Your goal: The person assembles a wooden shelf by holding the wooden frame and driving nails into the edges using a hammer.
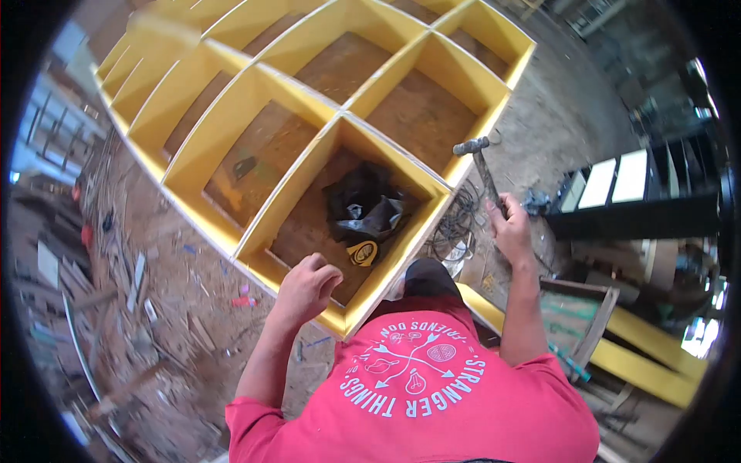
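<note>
My right hand [511,229] is wrapped round the handle of a hammer [483,166], its metal head raised beside the right edge of a yellow wooden grid frame [306,152]. Over the frame's near edge is my left hand [310,284], fingers curled together; anything inside them is hidden. In the nearest compartment lie a crumpled black plastic bag [363,202] and a yellow-and-black tape measure [362,253]. The tape measure sits just right of my left hand.
Wood scraps [139,285] litter the floor on the left. To the right stand a black shelf unit [617,220] with white panels, yellow boards [644,363] and a wooden-framed box [575,312]. Coiled cable [459,224] lies beside the frame. A blurred pale thing [164,32] shows at upper left.
</note>
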`<move>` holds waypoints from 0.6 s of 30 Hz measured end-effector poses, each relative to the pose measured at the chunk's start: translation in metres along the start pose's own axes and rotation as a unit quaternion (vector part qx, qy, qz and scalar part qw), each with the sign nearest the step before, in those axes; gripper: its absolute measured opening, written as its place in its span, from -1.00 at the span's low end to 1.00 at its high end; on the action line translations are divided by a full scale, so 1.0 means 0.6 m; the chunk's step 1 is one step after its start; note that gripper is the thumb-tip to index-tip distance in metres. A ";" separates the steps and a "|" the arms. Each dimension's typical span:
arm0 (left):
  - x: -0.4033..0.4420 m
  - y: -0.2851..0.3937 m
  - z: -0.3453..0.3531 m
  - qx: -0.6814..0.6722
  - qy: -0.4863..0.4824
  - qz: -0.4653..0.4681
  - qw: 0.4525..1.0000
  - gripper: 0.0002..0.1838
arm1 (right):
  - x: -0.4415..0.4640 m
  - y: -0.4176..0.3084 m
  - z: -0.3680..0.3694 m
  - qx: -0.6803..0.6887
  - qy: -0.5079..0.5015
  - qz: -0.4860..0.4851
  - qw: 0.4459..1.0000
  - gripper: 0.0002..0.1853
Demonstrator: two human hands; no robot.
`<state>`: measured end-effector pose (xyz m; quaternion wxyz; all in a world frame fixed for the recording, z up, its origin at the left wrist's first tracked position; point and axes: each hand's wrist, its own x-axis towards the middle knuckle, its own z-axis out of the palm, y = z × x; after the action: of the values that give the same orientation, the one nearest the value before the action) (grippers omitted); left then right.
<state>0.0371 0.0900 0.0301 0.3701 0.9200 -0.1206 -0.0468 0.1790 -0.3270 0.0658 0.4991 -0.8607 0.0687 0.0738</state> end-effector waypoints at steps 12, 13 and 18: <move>-0.014 -0.016 0.031 0.020 0.047 0.054 0.997 -0.90 | -0.192 0.111 0.102 0.226 0.068 0.109 0.966 -0.67; -0.013 -0.017 0.034 0.032 0.055 0.069 0.996 -0.90 | -0.192 0.134 0.117 0.172 0.098 0.075 0.977 -0.64; -0.030 -0.021 0.039 0.009 0.095 0.067 0.993 -0.93 | -0.133 0.075 0.154 -0.035 0.257 -0.026 0.965 -0.54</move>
<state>0.0182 0.0878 0.0041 0.3736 0.9136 -0.1463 0.0665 0.0867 -0.2654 -0.0024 0.4360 -0.8692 0.1695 -0.1605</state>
